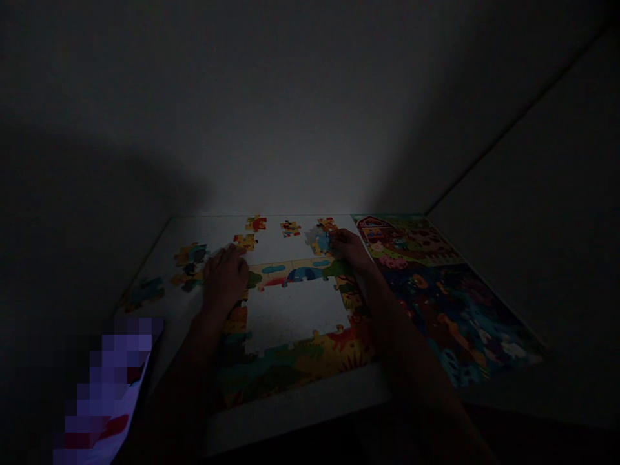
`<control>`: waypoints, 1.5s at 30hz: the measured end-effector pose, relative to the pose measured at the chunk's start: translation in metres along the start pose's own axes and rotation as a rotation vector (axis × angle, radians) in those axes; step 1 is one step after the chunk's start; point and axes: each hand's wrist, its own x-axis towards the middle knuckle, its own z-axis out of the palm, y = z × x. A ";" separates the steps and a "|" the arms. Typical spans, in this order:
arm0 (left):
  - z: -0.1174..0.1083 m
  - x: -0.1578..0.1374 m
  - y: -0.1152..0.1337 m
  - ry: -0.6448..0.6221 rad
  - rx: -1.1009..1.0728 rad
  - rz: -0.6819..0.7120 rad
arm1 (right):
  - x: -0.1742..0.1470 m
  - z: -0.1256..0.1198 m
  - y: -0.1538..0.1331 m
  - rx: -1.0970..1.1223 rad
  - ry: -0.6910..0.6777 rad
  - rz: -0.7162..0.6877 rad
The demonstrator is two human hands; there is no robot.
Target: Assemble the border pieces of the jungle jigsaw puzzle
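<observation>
A jigsaw puzzle frame (290,354) lies on a white table, its border joined and its middle bare white. My right hand (352,250) is at the upper right of the frame, fingertips closed on a blue puzzle piece (321,243). Just behind that piece is an orange puzzle piece (328,223). My left hand (225,272) rests at the frame's upper left corner with its fingers loosely spread, nearest to a yellow puzzle piece (246,241). The dim light hides the finer detail of both hands.
Loose pieces lie along the back, among them a red-and-yellow piece (256,223) and a multicoloured piece (290,228). More lie left, including a dark blue-green piece (145,292). Assembled pictures (450,316) cover the right side. A lit, pixelated screen (113,387) stands lower left. A wall rises behind.
</observation>
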 end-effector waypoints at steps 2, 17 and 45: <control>0.000 -0.001 0.001 0.001 0.024 0.012 | -0.001 0.001 -0.001 -0.004 -0.004 0.007; -0.002 -0.002 0.000 -0.051 0.061 0.024 | 0.000 -0.001 -0.002 -0.010 0.021 0.003; -0.005 -0.003 0.001 -0.037 0.023 0.008 | -0.003 0.001 -0.005 -0.008 0.012 0.041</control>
